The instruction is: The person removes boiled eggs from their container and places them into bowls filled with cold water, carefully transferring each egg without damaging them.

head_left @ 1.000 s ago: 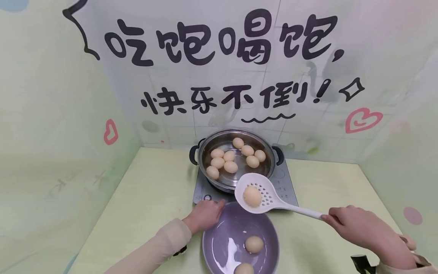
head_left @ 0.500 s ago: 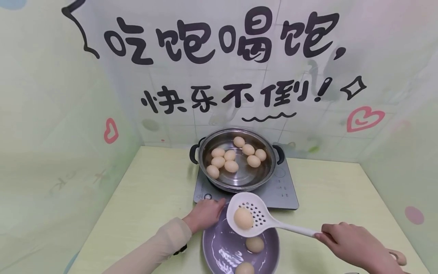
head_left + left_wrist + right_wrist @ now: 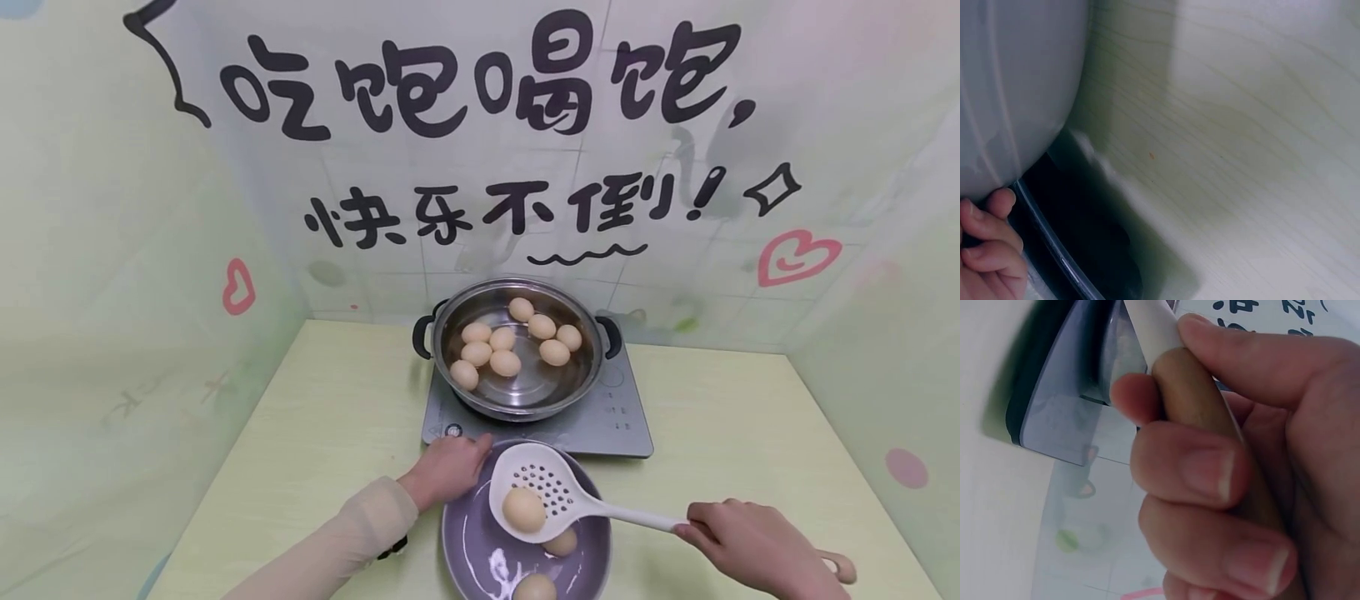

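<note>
My right hand grips the handle of a white slotted spoon; in the right wrist view, the fingers wrap its wooden handle. One egg lies in the spoon's perforated head, above a purple bowl. Inside the bowl sit two more eggs, one partly covered by the spoon and one near the bottom of the view. My left hand holds the bowl's far left rim, thumb on top. In the left wrist view, curled fingers touch the bowl's underside.
Behind the bowl, a steel pot with black handles stands on a grey induction cooktop. Several eggs lie in the pot. The pale wooden table meets a printed curtain at the back and sides.
My right hand has brought the spoon and its egg down and toward me, from the pot's near edge to over the bowl. The left hand stays at the rim.
</note>
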{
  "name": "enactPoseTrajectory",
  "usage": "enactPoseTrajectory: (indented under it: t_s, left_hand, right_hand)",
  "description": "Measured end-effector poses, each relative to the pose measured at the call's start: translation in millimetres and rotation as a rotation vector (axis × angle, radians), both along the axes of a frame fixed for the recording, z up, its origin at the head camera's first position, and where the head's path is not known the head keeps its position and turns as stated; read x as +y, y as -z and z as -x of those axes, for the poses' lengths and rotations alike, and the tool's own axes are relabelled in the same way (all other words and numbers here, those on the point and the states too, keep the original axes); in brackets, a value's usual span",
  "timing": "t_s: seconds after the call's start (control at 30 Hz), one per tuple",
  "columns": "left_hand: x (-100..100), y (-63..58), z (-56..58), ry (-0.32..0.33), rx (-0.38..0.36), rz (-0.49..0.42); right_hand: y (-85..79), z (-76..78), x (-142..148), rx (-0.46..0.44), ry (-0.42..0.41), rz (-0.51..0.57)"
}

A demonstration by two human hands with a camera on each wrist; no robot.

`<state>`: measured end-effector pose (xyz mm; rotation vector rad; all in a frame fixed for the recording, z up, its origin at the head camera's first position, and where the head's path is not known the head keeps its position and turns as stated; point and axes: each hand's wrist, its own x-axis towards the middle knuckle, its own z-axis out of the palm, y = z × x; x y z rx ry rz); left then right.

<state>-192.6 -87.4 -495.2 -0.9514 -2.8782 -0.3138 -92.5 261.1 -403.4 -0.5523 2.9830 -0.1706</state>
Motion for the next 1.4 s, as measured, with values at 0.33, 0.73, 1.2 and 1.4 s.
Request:
enactPoseTrajectory:
  t_s: [0.33, 0.73, 1.2, 1.4]
  left_hand:
    - [0.1, 1.3, -0.3, 0.002, 0.018, 0.005]
    - [0.6, 1.6, -0.5, 0.003, 0.047, -0.004]
    - [-1.1, 0.8, 0.0, 0.006, 0.002, 0.009]
    - [-0.6, -0.2, -0.1, 0.001, 0.005, 0.013]
  right_hand:
    - [7.0, 6.3, -2.7, 0.067, -0.020, -0.014]
    - [12.3, 10.6, -5.3, 0.252, -0.067, 0.018]
    - [18.6, 16.9, -0.8, 0.625, -0.183, 0.156]
    - [13.8, 18.2, 0.1, 0.712, -0.191, 0.181]
